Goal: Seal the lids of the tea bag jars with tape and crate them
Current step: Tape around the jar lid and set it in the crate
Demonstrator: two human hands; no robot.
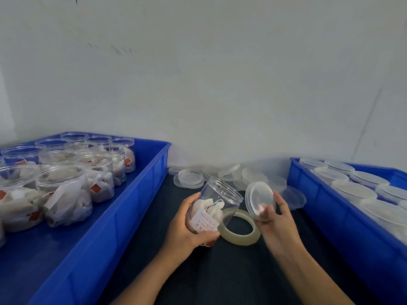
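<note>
The left hand [187, 227] grips an open jar [214, 204] of tea bags, tilted toward the right hand [276, 219]. The right hand pinches a clear lid [258, 198] just beside the jar's mouth. A tape roll [239, 227] lies on the dark bench [231, 271] under both hands. Blue crates stand outside each hand.
</note>
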